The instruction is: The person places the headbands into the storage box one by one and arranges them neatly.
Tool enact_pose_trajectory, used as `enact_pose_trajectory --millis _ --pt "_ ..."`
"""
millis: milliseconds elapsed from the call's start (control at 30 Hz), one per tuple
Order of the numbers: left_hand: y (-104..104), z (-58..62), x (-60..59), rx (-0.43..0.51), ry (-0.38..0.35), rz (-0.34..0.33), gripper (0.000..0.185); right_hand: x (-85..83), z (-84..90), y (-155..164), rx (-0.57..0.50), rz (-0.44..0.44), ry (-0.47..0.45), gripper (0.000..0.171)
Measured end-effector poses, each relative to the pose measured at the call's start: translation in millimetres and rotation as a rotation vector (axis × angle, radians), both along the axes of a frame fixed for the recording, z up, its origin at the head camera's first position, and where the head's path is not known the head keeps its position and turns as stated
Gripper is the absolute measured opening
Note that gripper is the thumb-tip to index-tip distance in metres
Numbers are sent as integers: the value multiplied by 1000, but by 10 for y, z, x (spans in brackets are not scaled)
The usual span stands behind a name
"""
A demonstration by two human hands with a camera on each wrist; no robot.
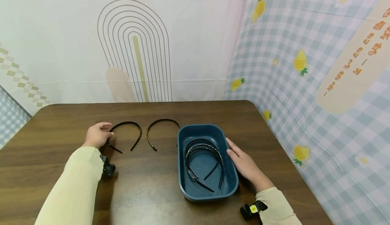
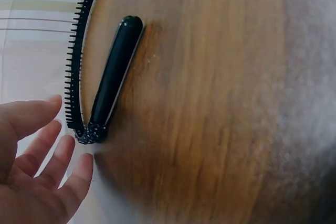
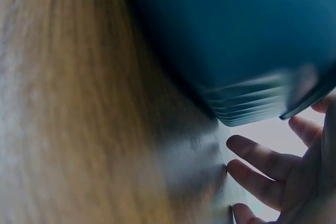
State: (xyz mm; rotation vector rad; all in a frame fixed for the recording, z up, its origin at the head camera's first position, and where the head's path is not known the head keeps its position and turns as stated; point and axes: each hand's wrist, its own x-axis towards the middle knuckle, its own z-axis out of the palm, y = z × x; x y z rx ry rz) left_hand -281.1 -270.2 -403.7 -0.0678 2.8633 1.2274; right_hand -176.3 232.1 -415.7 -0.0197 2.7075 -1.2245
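Observation:
A black headband (image 1: 128, 122) lies at the left on the table, its ends toward me. Beside its left side is my left hand (image 1: 96, 135), fingers spread and partly bent, nothing gripped. The left wrist view shows this headband (image 2: 79, 61) close up, with comb teeth on its inner side and a sparkly part near the fingertips. A second headband (image 1: 147, 133), gold and black, lies between it and the blue bin (image 1: 179, 170). Several dark toothed headbands (image 1: 201, 147) are inside the bin. My right hand (image 1: 245, 162) rests its extended fingers against the bin's right rim.
The brown wooden table (image 1: 143, 191) has rounded far corners. Behind it hangs a white cloth (image 1: 201, 42) with arch lines; a blue checked cloth (image 1: 283, 93) with pineapples hangs on the right. Each wrist wears a small black camera (image 1: 108, 167).

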Motion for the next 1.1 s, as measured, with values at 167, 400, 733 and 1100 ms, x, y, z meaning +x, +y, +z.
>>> enact_pose_trajectory --millis 167,400,733,1100 --pt "-36 -27 -29 -38 -8 1 47 2 6 -4 -3 -3 -7 55" --pt "-45 -51 -66 -82 -6 2 45 -1 5 -2 -2 2 -14 55" --pt "-49 -50 -66 -141 10 12 42 -14 3 -5 1 6 -9 57" --pt "-8 -31 -76 -183 -11 14 41 -3 6 -5 -1 4 -11 57"
